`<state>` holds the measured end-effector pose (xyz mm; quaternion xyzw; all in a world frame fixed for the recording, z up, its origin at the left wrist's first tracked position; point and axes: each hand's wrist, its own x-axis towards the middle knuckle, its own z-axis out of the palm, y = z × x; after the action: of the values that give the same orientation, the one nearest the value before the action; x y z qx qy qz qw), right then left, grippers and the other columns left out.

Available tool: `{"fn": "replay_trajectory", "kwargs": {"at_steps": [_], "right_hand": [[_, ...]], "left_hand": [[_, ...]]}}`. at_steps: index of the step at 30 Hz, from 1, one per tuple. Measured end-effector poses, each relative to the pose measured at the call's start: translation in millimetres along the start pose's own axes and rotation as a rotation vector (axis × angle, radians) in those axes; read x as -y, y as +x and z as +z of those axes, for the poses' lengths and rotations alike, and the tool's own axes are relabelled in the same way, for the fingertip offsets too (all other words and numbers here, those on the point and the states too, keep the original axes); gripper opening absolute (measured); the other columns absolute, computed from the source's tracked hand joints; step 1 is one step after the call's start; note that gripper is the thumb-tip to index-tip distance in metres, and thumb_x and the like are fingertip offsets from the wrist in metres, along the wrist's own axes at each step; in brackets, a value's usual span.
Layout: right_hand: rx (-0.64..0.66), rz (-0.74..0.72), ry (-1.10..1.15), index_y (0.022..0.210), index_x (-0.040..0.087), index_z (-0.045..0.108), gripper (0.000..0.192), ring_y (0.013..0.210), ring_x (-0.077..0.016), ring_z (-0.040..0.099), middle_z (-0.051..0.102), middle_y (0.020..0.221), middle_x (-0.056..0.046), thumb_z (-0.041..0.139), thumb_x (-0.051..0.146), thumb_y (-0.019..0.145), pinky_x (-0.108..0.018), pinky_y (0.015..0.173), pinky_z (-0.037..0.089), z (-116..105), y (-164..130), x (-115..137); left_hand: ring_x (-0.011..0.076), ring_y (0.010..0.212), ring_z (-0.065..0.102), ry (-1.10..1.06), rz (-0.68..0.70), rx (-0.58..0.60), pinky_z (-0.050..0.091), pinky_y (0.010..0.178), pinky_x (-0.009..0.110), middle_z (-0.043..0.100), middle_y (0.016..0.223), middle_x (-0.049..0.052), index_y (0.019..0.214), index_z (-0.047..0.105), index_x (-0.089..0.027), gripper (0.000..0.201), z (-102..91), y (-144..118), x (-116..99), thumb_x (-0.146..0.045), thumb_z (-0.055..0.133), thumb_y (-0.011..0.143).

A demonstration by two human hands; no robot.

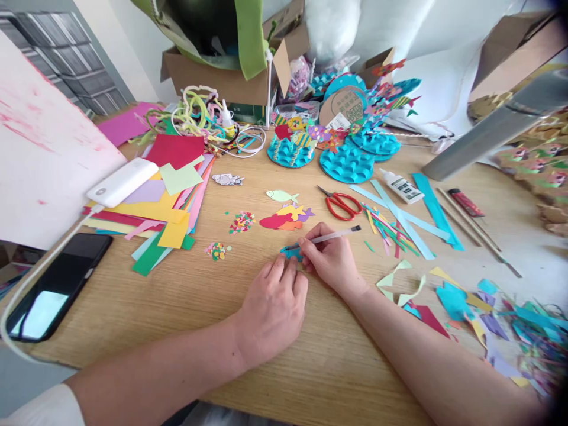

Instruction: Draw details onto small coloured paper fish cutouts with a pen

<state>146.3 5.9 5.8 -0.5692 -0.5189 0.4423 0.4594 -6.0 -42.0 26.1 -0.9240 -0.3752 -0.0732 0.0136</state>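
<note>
My right hand [331, 257] grips a thin white pen [332, 236] and presses its tip onto a small blue paper cutout [290, 252] lying on the wooden table [177, 296]. My left hand [273, 307] lies flat on the table, its fingertips holding down the near edge of that blue cutout. Just beyond the hands lie paper fish shapes in red, orange, yellow and purple [286, 217] and a pale green paper fish [281, 195].
Red scissors [342, 204], a glue bottle [402, 186], coloured paper strips [390, 228] and scraps [465, 307] lie to the right. A stack of coloured sheets [164, 204], a white power bank [122, 181] and a phone [57, 287] lie left. Blue paper craft discs [347, 163] and cardboard boxes [231, 77] stand behind.
</note>
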Motion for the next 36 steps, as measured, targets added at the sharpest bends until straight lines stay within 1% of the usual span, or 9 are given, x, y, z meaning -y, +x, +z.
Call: {"fn": "replay_trajectory", "kwargs": {"at_steps": [36], "right_hand": [[0.011, -0.001, 0.007, 0.071, 0.021, 0.048, 0.018, 0.036, -0.0099, 0.049, 0.055, 0.048, 0.005, 0.062, 0.029, 0.079, -0.019, 0.034, 0.037, 0.4, -0.2, 0.3]], "left_hand": [[0.0312, 0.121, 0.049, -0.004, 0.005, 0.014, 0.041, 0.098, 0.042, 0.059, 0.123, 0.020, 0.113, 0.057, -0.004, 0.031, -1.7, 1.0, 0.6, -0.019, 0.043, 0.090]]}}
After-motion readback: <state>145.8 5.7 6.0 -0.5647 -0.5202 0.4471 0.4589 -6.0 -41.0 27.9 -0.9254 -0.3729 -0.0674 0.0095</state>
